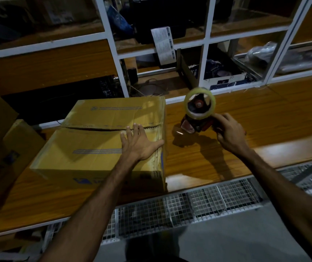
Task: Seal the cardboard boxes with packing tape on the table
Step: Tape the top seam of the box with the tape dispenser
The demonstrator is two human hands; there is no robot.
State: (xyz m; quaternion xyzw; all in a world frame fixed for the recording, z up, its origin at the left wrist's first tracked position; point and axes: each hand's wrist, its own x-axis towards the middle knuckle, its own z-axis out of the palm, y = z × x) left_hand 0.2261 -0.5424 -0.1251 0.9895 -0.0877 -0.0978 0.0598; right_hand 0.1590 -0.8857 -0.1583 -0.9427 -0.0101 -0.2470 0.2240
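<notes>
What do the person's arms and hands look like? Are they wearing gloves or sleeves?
No gloves and no sleeves show. Both forearms are bare from the bottom of the picture up to the wrists. The left hand and the right hand are bare too, with no gloves. I see no watch, ring or bracelet, though the light is dim, so something small could be missed.
</notes>
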